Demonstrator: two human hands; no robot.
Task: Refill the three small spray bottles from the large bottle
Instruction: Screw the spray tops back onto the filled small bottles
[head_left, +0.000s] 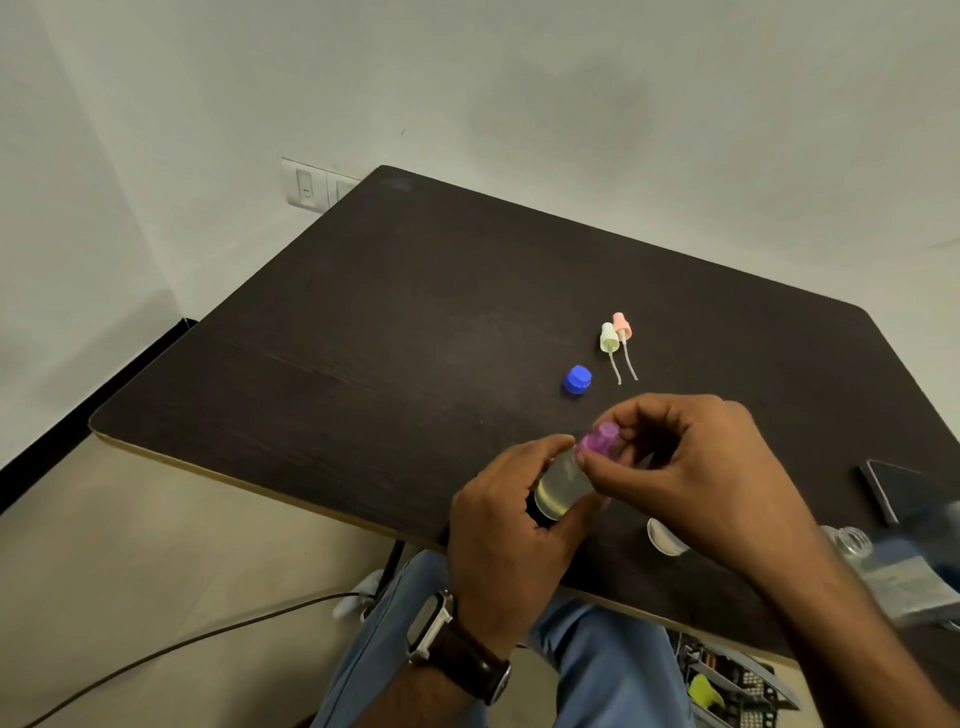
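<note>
Low in the middle of the frame, my left hand (511, 525) wraps its curled fingers round one small spray bottle (563, 486), a clear rounded body tilted toward the upper right and holding pale yellowish liquid. My right hand (711, 467) pinches its purple spray top (602, 441), thumb and fingertips closed on the translucent plastic at the bottle's neck.

Above my hands, right of centre, two more spray tops lie loose on the table (415, 312): one cream spray top (609, 340) and one pink spray top (622, 327), side by side, each a smooth tapered plastic piece with a thin clear tube trailing toward me. Just left of them and nearer me sits one blue cap (576, 380), ribbed and chunky.

Under my right wrist I can see one round clear rim (665, 540); what it belongs to I cannot tell. At the right edge, one open clear threaded neck (852, 540) shows beside a blurred blue-and-clear shape, too smeared to name.

The table is dark, matte wood grain with a pale edge and rounded corners.
</note>
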